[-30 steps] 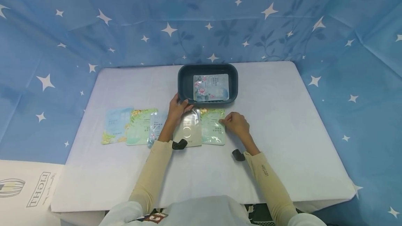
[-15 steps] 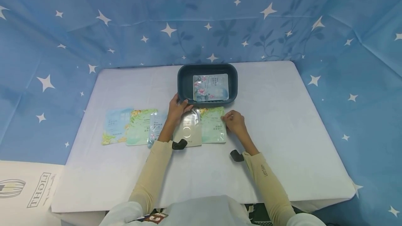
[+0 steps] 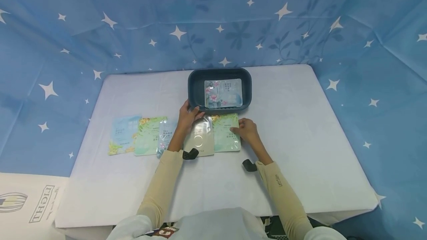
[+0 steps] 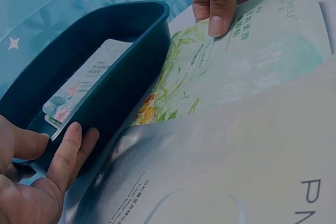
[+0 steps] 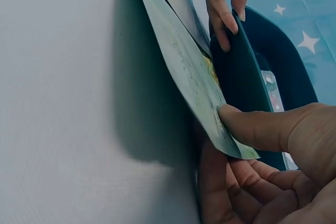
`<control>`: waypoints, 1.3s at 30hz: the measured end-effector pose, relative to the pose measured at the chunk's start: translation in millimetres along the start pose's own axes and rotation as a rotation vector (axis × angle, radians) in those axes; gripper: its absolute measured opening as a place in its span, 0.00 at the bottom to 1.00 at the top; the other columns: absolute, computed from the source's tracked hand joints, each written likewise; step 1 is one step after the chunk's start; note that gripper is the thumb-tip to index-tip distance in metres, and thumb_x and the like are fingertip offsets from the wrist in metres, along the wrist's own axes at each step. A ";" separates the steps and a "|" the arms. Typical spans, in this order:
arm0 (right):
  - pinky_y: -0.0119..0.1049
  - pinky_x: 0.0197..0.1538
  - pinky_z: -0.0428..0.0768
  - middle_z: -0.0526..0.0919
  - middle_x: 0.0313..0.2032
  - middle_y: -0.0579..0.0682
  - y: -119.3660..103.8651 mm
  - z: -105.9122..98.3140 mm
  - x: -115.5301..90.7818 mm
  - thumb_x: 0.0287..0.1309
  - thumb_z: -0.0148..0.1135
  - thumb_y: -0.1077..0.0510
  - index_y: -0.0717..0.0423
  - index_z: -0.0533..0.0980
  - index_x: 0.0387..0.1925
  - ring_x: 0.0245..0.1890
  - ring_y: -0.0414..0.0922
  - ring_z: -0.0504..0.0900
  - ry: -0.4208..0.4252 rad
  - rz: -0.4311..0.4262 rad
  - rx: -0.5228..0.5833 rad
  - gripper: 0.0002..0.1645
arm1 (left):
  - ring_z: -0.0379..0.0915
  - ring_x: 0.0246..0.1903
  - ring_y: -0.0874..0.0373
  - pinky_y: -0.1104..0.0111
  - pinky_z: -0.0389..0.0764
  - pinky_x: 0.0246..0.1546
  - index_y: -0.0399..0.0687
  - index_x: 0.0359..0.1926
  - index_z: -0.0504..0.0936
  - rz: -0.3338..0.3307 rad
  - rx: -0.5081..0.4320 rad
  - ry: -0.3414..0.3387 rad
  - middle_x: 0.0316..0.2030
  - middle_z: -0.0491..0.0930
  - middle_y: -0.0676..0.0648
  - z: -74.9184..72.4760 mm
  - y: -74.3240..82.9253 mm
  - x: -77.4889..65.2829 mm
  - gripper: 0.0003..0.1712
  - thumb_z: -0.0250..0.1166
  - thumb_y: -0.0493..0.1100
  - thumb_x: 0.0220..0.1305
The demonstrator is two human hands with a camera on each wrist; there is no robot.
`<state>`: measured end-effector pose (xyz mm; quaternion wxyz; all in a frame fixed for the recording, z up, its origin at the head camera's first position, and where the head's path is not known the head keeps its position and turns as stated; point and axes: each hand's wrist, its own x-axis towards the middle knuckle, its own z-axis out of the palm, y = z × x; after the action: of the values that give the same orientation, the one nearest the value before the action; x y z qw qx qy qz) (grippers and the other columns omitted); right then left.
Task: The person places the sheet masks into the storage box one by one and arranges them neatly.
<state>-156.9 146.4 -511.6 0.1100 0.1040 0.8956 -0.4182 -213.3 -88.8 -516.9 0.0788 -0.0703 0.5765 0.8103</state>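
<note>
My left hand (image 3: 188, 117) pinches the near left rim of a dark teal plastic basin (image 4: 118, 98), thumb inside the wall and fingers outside. In the basin lies a blue face mask packet (image 3: 223, 93) with pink flowers. With thumb on top and fingers beneath, my right hand (image 3: 247, 130) pinches the right edge of a green face mask packet (image 5: 178, 66); in the right wrist view that edge is raised off the table. Beside it, under my left wrist, lies a silver-beige packet (image 3: 199, 138).
Further left on the white table (image 3: 300, 129) lie a light blue packet (image 3: 123, 134), another green packet (image 3: 148, 136) and a blue flowered packet (image 3: 165, 136), partly covered by my left forearm. A blue starry curtain (image 3: 213, 17) hangs behind and at the sides.
My right hand has shifted its thumb onto the green packet, with fingers now under its edge. The packet's right side has risen slightly. My left hand stays on the basin rim.
</note>
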 end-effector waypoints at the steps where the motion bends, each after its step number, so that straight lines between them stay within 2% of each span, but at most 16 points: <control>1: 0.28 0.21 0.72 0.76 0.25 0.51 -0.4 0.2 -0.2 0.46 0.68 0.53 0.63 0.75 0.40 0.22 0.42 0.72 0.002 -0.003 -0.005 0.22 | 0.69 0.49 0.35 0.62 0.81 0.45 0.46 0.67 0.55 -0.002 -0.003 -0.001 0.62 0.57 0.39 -0.1 -0.1 -0.1 0.33 0.52 0.29 0.62; 7: 0.28 0.21 0.73 0.78 0.28 0.52 -0.1 -0.3 -0.4 0.47 0.67 0.54 0.62 0.74 0.41 0.23 0.42 0.73 -0.002 0.013 0.035 0.21 | 0.69 0.48 0.33 0.62 0.82 0.44 0.44 0.66 0.55 0.000 -0.006 0.004 0.61 0.59 0.38 -0.1 -0.3 0.3 0.33 0.53 0.28 0.62; 12: 0.28 0.21 0.74 0.82 0.31 0.55 0.5 -4.4 -1.9 0.49 0.65 0.56 0.62 0.71 0.43 0.22 0.41 0.76 -0.064 0.050 0.118 0.21 | 0.71 0.47 0.35 0.62 0.81 0.44 0.47 0.67 0.54 -0.010 0.015 0.006 0.63 0.58 0.41 -1.2 0.5 0.4 0.33 0.53 0.30 0.62; 17: 0.29 0.22 0.76 0.82 0.31 0.55 1.2 -12.1 -3.6 0.51 0.64 0.57 0.62 0.70 0.45 0.23 0.39 0.78 -0.142 0.059 0.209 0.21 | 0.69 0.48 0.33 0.64 0.82 0.42 0.45 0.67 0.53 0.008 -0.003 -0.002 0.63 0.57 0.39 -0.7 1.2 -0.1 0.34 0.52 0.28 0.62; 22: 0.29 0.27 0.78 0.81 0.35 0.56 -3.8 -26.4 -9.6 0.53 0.62 0.58 0.63 0.70 0.48 0.27 0.40 0.78 -0.223 0.048 0.196 0.21 | 0.68 0.49 0.32 0.65 0.82 0.42 0.43 0.67 0.53 0.011 -0.015 0.000 0.63 0.56 0.38 0.9 2.1 -0.8 0.33 0.51 0.27 0.62; 29: 0.30 0.35 0.78 0.79 0.35 0.55 -7.3 -43.0 -12.9 0.55 0.59 0.57 0.65 0.72 0.48 0.31 0.42 0.76 -0.287 -0.010 0.142 0.21 | 0.66 0.49 0.30 0.64 0.82 0.42 0.40 0.66 0.54 0.005 -0.022 0.003 0.61 0.58 0.35 1.3 2.3 -1.8 0.32 0.50 0.26 0.62; 34: 0.30 0.34 0.79 0.81 0.34 0.54 -8.3 -51.8 -12.8 0.56 0.59 0.56 0.64 0.73 0.48 0.30 0.42 0.78 -0.311 -0.076 0.149 0.20 | 0.66 0.49 0.30 0.64 0.82 0.42 0.41 0.66 0.54 0.002 -0.023 0.008 0.60 0.58 0.35 0.6 2.5 -2.1 0.32 0.50 0.26 0.62; 39: 0.30 0.32 0.80 0.82 0.36 0.57 -13.8 -61.6 -9.9 0.56 0.59 0.57 0.65 0.74 0.47 0.28 0.42 0.80 -0.291 -0.151 0.161 0.20 | 0.67 0.48 0.31 0.63 0.81 0.44 0.44 0.67 0.54 -0.002 -0.007 0.002 0.62 0.57 0.38 1.1 3.1 -1.7 0.33 0.51 0.28 0.62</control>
<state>-158.1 184.3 -460.2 0.1980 -0.0169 0.8392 -0.5062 -212.3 -88.9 -513.3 0.0788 -0.0718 0.5738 0.8120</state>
